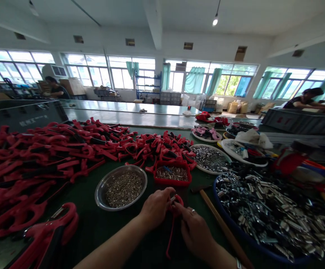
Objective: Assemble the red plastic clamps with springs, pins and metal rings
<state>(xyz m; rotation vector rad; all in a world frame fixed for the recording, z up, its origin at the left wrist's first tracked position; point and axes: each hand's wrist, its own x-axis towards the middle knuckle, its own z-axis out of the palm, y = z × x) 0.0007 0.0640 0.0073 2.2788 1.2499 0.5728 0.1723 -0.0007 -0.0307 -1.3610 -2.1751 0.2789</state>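
My left hand and my right hand meet over a red plastic tool body with a curved end and a long thin arm pointing towards me. My left fingers pinch the curved end beside a small metal coil spring. From the other side, my right fingers, one wearing a ring, close on the same body. Just beyond my hands, a red tray holds small metal pins and a blue piece. A steel bowl of small metal pins stands to the left.
Red-and-black tool bodies are heaped at left and centre. A hammer lies right of my hands, beside a blue-rimmed basin of metal parts. Behind it stand white trays of parts. Other people sit farther back.
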